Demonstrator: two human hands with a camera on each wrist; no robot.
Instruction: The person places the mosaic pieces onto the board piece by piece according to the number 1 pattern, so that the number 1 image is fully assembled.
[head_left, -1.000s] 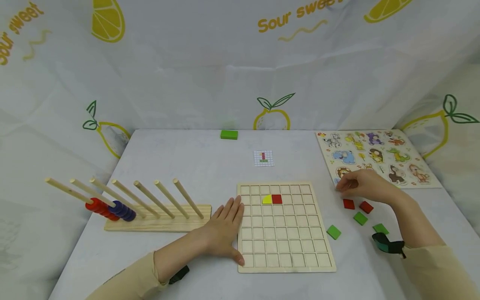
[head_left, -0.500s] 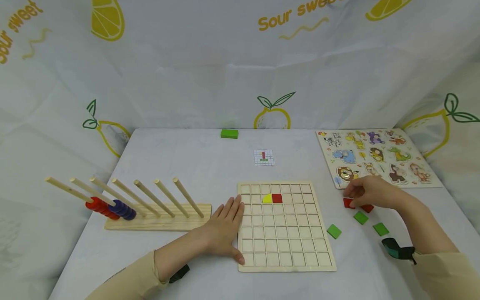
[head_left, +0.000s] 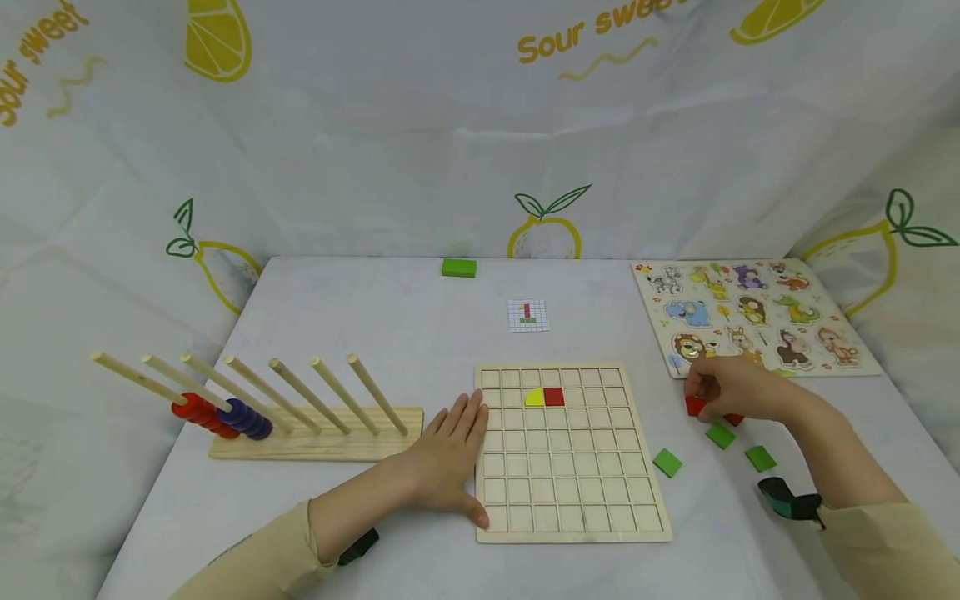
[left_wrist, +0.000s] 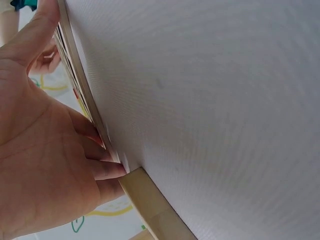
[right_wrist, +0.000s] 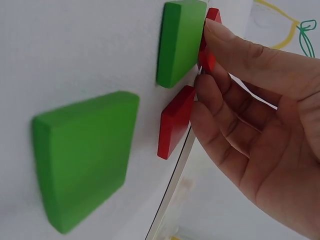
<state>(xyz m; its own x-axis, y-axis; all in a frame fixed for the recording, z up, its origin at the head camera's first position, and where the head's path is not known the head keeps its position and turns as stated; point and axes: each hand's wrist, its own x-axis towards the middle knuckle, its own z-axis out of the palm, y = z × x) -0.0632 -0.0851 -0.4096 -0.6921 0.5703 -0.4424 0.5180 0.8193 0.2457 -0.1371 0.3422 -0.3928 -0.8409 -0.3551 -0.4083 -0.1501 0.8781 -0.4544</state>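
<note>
My left hand (head_left: 447,460) lies with its fingers straight along the left edge of a wooden grid board (head_left: 570,475), the thumb at the near left corner. Set in the board's second row are a yellow rounded piece (head_left: 535,397) and a red square tile (head_left: 553,397). To the right of the board, my right hand (head_left: 738,387) pinches another red square tile (head_left: 694,406) between thumb and fingers. A further red tile (right_wrist: 175,122) lies beside those fingers, partly covered in the head view. Green square tiles (head_left: 721,435) lie just nearer, one of them large in the right wrist view.
A small pattern card (head_left: 528,316) lies beyond the board, and a green block (head_left: 459,267) at the table's far edge. An animal puzzle board (head_left: 757,317) is at far right. On the left stands a wooden peg rack (head_left: 315,447) with red and blue rings.
My right hand has come down and slightly right from beside the puzzle board onto the red tiles and taken hold of one, tilting it. The left hand has stayed in place.
</note>
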